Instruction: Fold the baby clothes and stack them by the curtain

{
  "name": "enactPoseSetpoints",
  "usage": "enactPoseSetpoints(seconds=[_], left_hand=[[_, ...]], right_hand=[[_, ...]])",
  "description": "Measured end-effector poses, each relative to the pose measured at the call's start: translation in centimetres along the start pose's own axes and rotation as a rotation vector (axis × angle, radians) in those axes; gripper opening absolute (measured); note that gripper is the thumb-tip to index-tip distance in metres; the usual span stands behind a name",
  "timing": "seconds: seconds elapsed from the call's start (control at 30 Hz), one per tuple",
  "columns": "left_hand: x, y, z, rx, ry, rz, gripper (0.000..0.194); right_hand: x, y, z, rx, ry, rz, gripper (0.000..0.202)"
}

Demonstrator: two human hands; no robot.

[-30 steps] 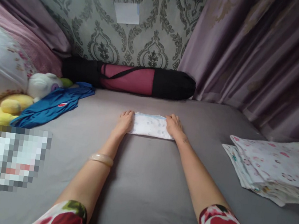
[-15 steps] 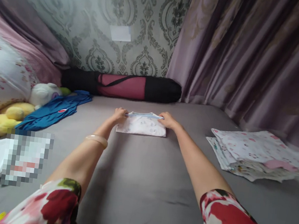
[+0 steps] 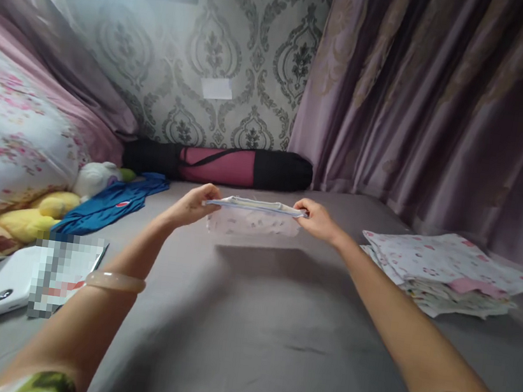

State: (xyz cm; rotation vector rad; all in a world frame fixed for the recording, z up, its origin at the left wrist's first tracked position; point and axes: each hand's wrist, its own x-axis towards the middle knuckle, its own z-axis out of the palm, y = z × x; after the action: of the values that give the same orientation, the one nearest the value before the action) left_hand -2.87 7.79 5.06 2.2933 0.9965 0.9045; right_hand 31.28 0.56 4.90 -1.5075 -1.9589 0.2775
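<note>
A folded white cloth [image 3: 254, 221] with a faint print and a bluish top edge hangs level above the grey bed sheet, its shadow below it. At its left end, my left hand [image 3: 196, 203] pinches the upper edge between thumb and fingers. My right hand [image 3: 315, 218] grips the opposite end of that edge in the same way. The lower part of the cloth is slightly blurred. Off to the right lies a stack of folded white printed cloths [image 3: 445, 262], apart from both hands.
Behind the hands, a black and maroon roll bag [image 3: 227, 167] lies along the patterned wall. To the left are a blue garment [image 3: 100, 207], yellow plush toys [image 3: 29, 221], a floral pillow [image 3: 13, 137] and a white power bank [image 3: 9, 285] with cables. Purple curtains [image 3: 423, 101] hang at right.
Both hands have lifted the cloth off the sheet and moved apart, stretching its top edge wider. My view has tilted up a little.
</note>
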Motion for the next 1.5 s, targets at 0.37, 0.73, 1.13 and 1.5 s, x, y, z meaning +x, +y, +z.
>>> enactPoseSetpoints(seconds=[0.37, 0.73, 1.13, 1.5], left_hand=[[-11.7, 0.3, 5.4, 0.468, -0.321, 0.276, 0.034], [-11.7, 1.6, 5.3, 0.418, -0.314, 0.107, 0.049], [-7.3, 2.3, 11.9, 0.649, -0.374, 0.076, 0.055], [-7.3, 0.1, 12.7, 0.603, -0.426, 0.014, 0.076]], right_hand=[[-11.9, 0.3, 4.6, -0.416, -0.319, -0.325, 0.032], [-11.4, 0.8, 4.7, -0.270, -0.354, -0.258, 0.042], [-6.3, -3.0, 11.8, -0.405, -0.359, -0.321, 0.059], [-6.3, -1.8, 12.5, -0.300, -0.446, -0.246, 0.062]])
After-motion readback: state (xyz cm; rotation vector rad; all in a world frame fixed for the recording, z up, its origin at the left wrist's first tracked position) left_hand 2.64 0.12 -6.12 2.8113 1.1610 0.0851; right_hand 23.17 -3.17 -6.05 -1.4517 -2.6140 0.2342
